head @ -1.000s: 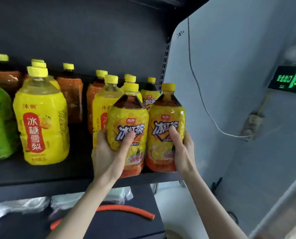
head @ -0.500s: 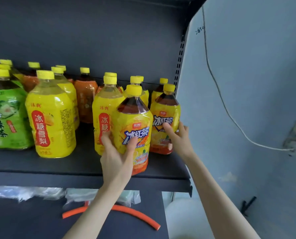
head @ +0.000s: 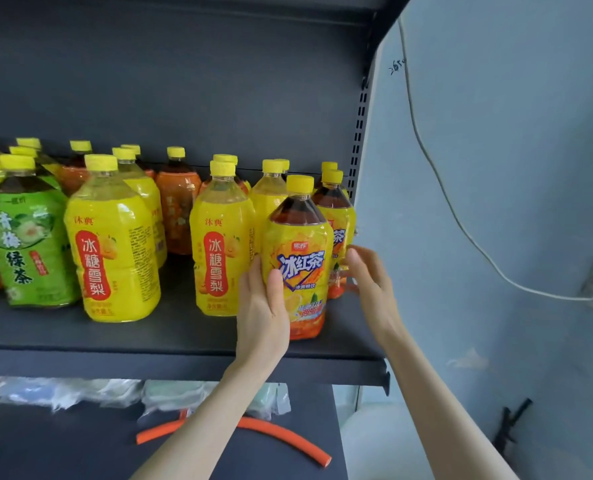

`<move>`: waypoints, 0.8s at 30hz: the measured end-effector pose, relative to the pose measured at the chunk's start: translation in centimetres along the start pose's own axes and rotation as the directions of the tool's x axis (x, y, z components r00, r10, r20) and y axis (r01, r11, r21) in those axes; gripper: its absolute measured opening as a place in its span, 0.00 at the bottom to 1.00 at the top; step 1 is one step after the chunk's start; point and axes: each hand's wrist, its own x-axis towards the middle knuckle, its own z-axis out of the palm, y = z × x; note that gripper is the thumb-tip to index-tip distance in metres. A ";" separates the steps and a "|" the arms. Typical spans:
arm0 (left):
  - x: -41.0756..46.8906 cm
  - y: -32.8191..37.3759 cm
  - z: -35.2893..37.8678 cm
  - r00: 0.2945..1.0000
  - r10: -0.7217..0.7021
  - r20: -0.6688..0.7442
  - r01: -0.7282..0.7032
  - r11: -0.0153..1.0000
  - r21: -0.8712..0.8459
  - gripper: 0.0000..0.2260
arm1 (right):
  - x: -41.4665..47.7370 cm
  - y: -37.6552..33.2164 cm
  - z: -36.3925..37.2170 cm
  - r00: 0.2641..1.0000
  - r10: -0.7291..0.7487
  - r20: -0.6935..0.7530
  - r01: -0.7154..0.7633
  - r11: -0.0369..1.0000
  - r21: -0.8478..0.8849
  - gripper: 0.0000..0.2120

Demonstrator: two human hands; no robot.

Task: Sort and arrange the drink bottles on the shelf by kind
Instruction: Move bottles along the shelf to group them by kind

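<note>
Head view, down onto the right end of a dark shelf (head: 184, 341). Standing upright there near the front edge: an iced-tea bottle (head: 297, 258), yellow-capped, filled with dark tea up into the neck. Held at mid-body by the left hand (head: 264, 306), thumb laid on the front label, fingers curled round the left flank. Just off the right flank, the right hand (head: 371, 282), fingers loosely spread, gripping nothing. Touching the second iced-tea bottle (head: 336, 216) tucked behind or not, impossible to tell.

Probably heavy, being large and full. Thin plastic wall, so likely some give under a hard squeeze. Glossy wrap label, so likely slick in a single palm. Best taken round the middle of the body with both palms opposed, or slid along the board rather than lifted. Not fragile, yet apt to topple into neighbours if pushed high at the shoulder.

Hidden or unclear:
- Left fingertips, lost behind the bottle.
- Lower part of the second iced-tea bottle, mostly covered by the right hand and the front one.
- Back row of brown bottles (head: 179, 209), labels blurred and kinds uncertain behind the pear-drink bottles (head: 219, 244).

Cut off at the left edge: more bottles beside the green-tea bottle (head: 25, 244), number unknown. Below, only blurred plastic wrap (head: 80, 393) and an orange hose (head: 288, 441).
</note>
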 end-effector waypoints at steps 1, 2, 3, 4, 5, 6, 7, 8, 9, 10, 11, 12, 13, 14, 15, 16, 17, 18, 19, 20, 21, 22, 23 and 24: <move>0.1 0.0 0.0 1.000 0.028 0.009 -0.028 0.998 0.060 0.30 | -0.4 -0.1 0.1 0.996 -0.001 0.087 -0.002 0.999 0.039 0.23; 0.1 0.1 0.0 0.998 0.050 0.028 -0.053 0.992 0.111 0.31 | -0.6 0.0 0.4 0.987 0.002 0.163 -0.012 0.998 0.061 0.23; 0.1 0.2 -0.3 0.997 0.066 0.044 -0.072 0.986 0.148 0.32 | -0.7 0.1 0.7 0.975 -0.006 0.222 -0.009 0.998 0.069 0.24; 0.2 0.2 -0.6 0.995 0.086 0.047 -0.093 0.980 0.175 0.31 | -0.7 0.3 0.9 0.966 -0.022 0.258 0.005 0.998 0.066 0.25; 0.3 0.1 -1.1 0.992 0.120 0.031 -0.123 0.973 0.196 0.29 | -0.6 0.6 1.1 0.963 -0.036 0.266 0.022 0.998 0.056 0.27; 0.4 -0.1 -1.7 0.986 0.164 -0.011 -0.158 0.965 0.211 0.25 | -0.5 0.9 1.2 0.965 -0.044 0.257 0.033 0.998 0.046 0.28; 0.6 -0.4 -2.4 0.977 0.201 -0.076 -0.180 0.959 0.220 0.21 | -0.3 1.1 1.2 0.969 -0.046 0.243 0.037 0.998 0.041 0.28; 0.9 -0.6 -3.1 0.965 0.212 -0.154 -0.176 0.960 0.218 0.18 | -0.2 1.2 1.3 0.972 -0.042 0.233 0.033 0.999 0.042 0.29; 1.4 -0.9 -3.8 0.955 0.195 -0.224 -0.146 0.965 0.219 0.18 | -0.1 1.4 1.4 0.974 -0.033 0.225 0.025 0.999 0.039 0.30; 2.1 -1.1 -4.3 0.948 0.169 -0.270 -0.106 0.967 0.232 0.23 | -0.1 1.5 1.5 0.976 -0.027 0.217 0.020 0.999 0.035 0.30; 2.9 -1.3 -4.6 0.951 0.128 -0.282 -0.058 0.968 0.243 0.29 | 0.0 1.7 1.7 0.979 -0.028 0.203 0.026 1.000 0.014 0.31; 3.7 -1.4 -4.7 0.962 0.064 -0.265 -0.001 0.972 0.234 0.35 | 0.1 1.7 1.8 0.984 -0.028 0.177 0.036 0.999 -0.041 0.33; 4.5 -1.5 -4.9 0.974 -0.008 -0.226 0.054 0.978 0.200 0.41 | 0.3 1.7 1.9 0.990 -0.022 0.141 0.040 0.991 -0.131 0.37; 5.2 -1.6 -4.9 0.981 -0.067 -0.181 0.094 0.985 0.142 0.44 | 0.5 1.7 2.0 0.994 -0.006 0.111 0.030 0.975 -0.220 0.40; 5.7 -1.9 -5.0 0.985 -0.101 -0.138 0.113 0.991 0.078 0.47 | 0.8 1.7 2.1 0.995 0.009 0.096 0.018 0.962 -0.271 0.43; 6.2 -2.3 -5.1 0.988 -0.113 -0.106 0.117 0.993 0.032 0.48 | 0.9 1.7 2.2 0.995 0.019 0.096 0.009 0.957 -0.291 0.44; 6.4 -2.6 -5.1 0.990 -0.114 -0.087 0.116 0.993 0.016 0.48 | 1.1 1.7 2.3 0.995 0.025 0.100 0.006 0.954 -0.299 0.44; 6.6 -2.9 -5.2 0.990 -0.115 -0.081 0.116 0.993 0.014 0.48 | 1.3 1.6 2.4 0.994 0.028 0.103 0.005 0.952 -0.305 0.44; 6.7 -3.1 -5.3 0.989 -0.118 -0.085 0.120 0.993 0.016 0.48 | 1.5 1.7 2.5 0.994 0.032 0.103 0.002 0.951 -0.309 0.44; 6.8 -3.2 -5.3 0.987 -0.124 -0.098 0.126 0.992 0.021 0.48 | 1.7 1.7 2.6 0.994 0.034 0.103 -0.001 0.951 -0.310 0.44; 6.8 -3.3 -5.3 0.985 -0.127 -0.116 0.131 0.991 0.033 0.49 | 1.9 1.8 2.6 0.994 0.036 0.105 -0.002 0.953 -0.304 0.43; 6.8 -3.3 -5.3 0.983 -0.124 -0.134 0.132 0.990 0.051 0.50 | 2.1 1.9 2.6 0.993 0.037 0.109 -0.003 0.955 -0.297 0.43; 6.8 -3.4 -5.4 0.983 -0.114 -0.147 0.125 0.990 0.068 0.50 | 2.3 2.0 2.6 0.993 0.040 0.113 -0.006 0.956 -0.292 0.43; 6.8 -3.5 -5.4 0.983 -0.098 -0.154 0.111 0.991 0.079 0.50 | 2.4 2.0 2.6 0.992 0.046 0.116 -0.010 0.956 -0.292 0.43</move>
